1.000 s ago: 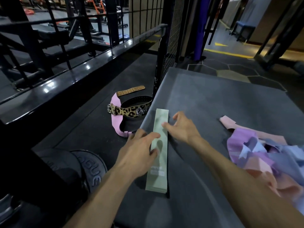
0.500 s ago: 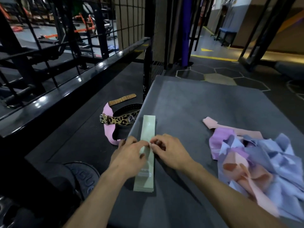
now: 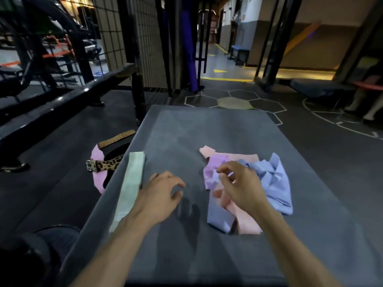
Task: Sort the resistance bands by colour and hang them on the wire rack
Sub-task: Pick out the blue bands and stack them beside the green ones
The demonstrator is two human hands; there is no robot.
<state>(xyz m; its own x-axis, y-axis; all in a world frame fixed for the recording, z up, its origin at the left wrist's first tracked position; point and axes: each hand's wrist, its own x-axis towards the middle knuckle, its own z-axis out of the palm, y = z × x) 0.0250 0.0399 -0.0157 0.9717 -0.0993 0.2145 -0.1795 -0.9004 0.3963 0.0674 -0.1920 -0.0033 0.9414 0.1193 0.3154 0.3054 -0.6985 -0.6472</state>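
Observation:
A flat pale green band (image 3: 130,187) lies lengthwise along the left edge of the grey padded platform (image 3: 207,129). My left hand (image 3: 160,193) hovers just right of it, fingers loosely spread, holding nothing. On the right of the platform sits a tangled pile of bands: blue ones (image 3: 273,181), a purple one (image 3: 213,168) and pink ones (image 3: 246,218). My right hand (image 3: 241,186) is over the pile's left part with fingers loosely curled; nothing is gripped in it. A wire mesh panel (image 3: 143,38) stands behind the platform's far left corner.
On the floor left of the platform lie a leopard-print lifting belt (image 3: 105,165), a pink band or belt (image 3: 97,179) and a tan leather strap (image 3: 116,138). A black rail (image 3: 62,102) runs along the left. A dark weight plate (image 3: 31,255) sits at bottom left.
Both hands have let go of the green band and moved right. The right hand now sits over the tangled pile. The camera has swung right and up.

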